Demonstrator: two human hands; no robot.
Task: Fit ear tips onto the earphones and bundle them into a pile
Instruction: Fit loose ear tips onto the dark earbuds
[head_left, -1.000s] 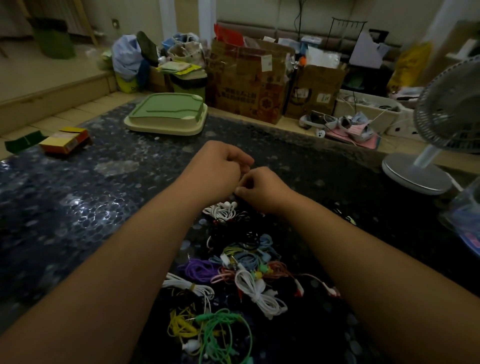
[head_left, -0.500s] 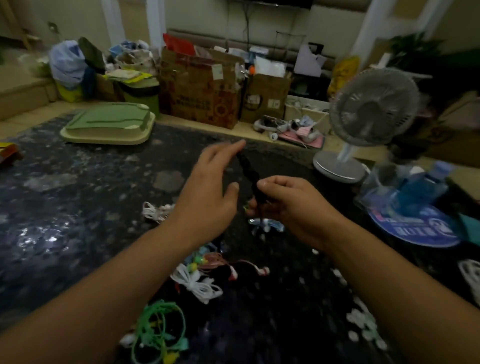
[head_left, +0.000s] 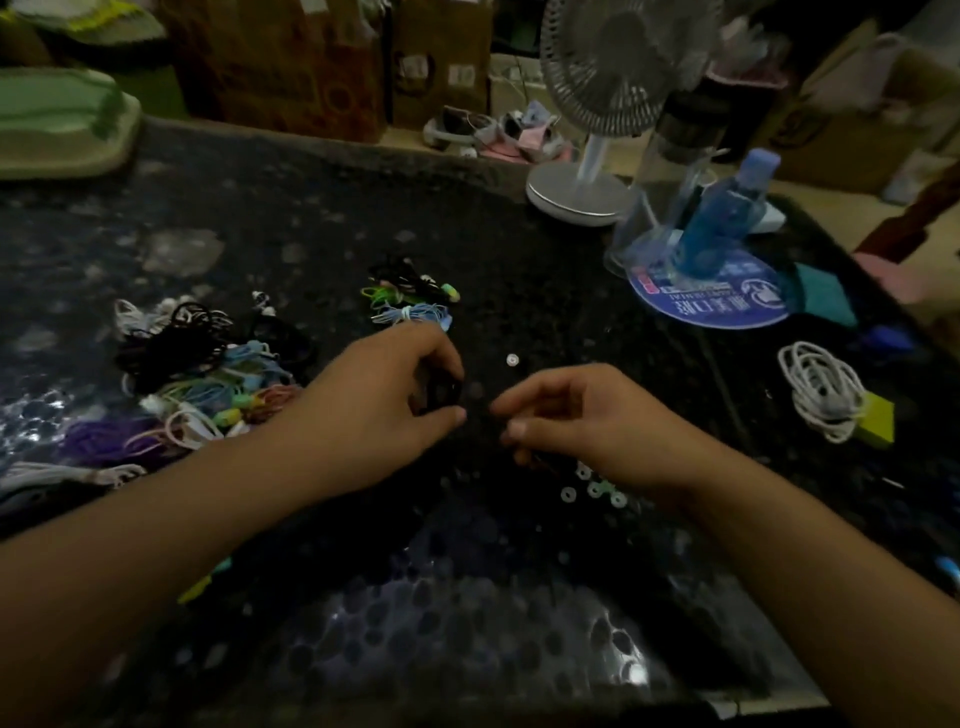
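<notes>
Our left hand (head_left: 387, 400) curls around a dark earphone (head_left: 441, 392); our right hand (head_left: 576, 421) pinches something we cannot identify, beside loose ear tips (head_left: 592, 488) on the dark table (head_left: 467, 597).

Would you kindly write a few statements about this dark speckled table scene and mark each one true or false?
1. The white desk fan stands at the table's far edge. True.
2. The coiled white cable lies left of both hands. False: it lies to the right, beside a yellow block.
3. Small pale ring-shaped ear tips are scattered near the right hand. True.
4. The left hand rests flat and open on the table. False: its fingers curl round something small and dark.
5. The pile of colourful bundled earphones lies left of the left hand. True.
6. The blue plastic bottle lies on its side. False: it is upright.
</notes>
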